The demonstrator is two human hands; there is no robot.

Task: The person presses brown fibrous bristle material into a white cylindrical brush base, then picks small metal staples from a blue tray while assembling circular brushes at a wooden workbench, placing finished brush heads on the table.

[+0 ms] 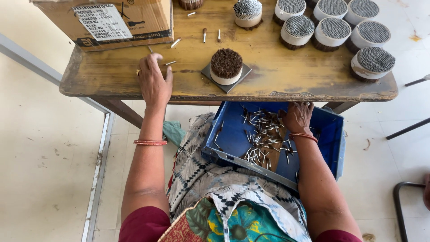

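My left hand rests flat on the worn wooden table, fingers near two small metal-tipped sticks; it holds nothing that I can see. My right hand reaches into the blue plastic tray on my lap, fingers curled among several small loose sticks; what it grips is hidden. A round bundle of brown sticks with a white band stands on a grey square plate in the table's middle.
Several banded round bundles with grey tops stand at the table's back right. A cardboard box sits at the back left. More loose sticks lie behind the plate. A metal rail runs along the floor at left.
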